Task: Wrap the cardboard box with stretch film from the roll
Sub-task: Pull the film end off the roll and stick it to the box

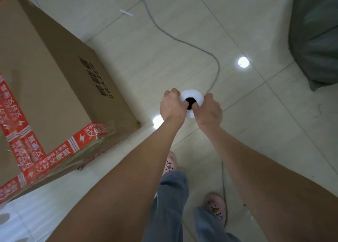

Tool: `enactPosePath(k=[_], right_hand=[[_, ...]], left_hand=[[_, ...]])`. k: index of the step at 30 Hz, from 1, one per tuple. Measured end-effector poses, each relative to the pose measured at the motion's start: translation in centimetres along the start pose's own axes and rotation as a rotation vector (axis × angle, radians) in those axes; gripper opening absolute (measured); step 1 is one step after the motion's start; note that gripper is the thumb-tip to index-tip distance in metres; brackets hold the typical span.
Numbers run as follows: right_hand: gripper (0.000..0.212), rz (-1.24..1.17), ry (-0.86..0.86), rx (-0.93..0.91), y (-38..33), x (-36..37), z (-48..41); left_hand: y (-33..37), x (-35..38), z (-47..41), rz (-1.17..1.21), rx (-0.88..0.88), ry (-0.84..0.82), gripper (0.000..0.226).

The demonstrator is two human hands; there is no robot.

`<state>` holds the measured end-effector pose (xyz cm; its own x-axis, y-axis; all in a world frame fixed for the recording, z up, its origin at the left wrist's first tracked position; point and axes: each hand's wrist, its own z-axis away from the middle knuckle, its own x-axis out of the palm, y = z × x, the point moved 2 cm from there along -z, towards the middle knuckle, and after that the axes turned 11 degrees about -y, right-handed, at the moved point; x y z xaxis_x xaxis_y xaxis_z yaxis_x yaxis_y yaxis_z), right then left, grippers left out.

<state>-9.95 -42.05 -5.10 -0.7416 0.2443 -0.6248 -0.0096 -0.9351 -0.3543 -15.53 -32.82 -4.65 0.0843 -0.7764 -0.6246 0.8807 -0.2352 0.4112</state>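
Observation:
A tall brown cardboard box (54, 80) with red printed tape fills the left side, standing on the tiled floor. Clear film lies over its near top corner (95, 141). To the right of the box I hold a white stretch film roll (192, 95) upright, seen end-on with its dark core. My left hand (172, 107) grips the roll's left side, with fingers at the core. My right hand (208, 111) grips its right side, thumb hooked into the core. Both hands are below the box top, about one hand's width from the box corner.
A grey cable (182, 42) snakes across the pale floor tiles behind the roll. A dark green sack (314, 34) sits at the upper right. My feet in pink clogs (214, 207) stand below the hands. A white scrap (126, 12) lies on the floor further back.

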Motion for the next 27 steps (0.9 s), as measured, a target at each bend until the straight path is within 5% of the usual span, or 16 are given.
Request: enactPosePath(k=[12, 21, 27], right_hand=[[0.037, -0.595, -0.139, -0.073, 2.7, 2.2, 1.2], [0.032, -0.695, -0.026, -0.150, 2.5, 3.2, 0.2], [0.034, -0.789, 0.114, -0.212, 2.8, 5.2, -0.2]], left_hand=[[-1.7, 3.2, 1.4, 0.511, -0.073, 0.041, 0.049], [-3.0, 3.4, 0.2, 0.613, 0.019, 0.049, 0.040], [-5.2, 3.5, -0.1, 0.744, 0.124, 0.055, 0.013]])
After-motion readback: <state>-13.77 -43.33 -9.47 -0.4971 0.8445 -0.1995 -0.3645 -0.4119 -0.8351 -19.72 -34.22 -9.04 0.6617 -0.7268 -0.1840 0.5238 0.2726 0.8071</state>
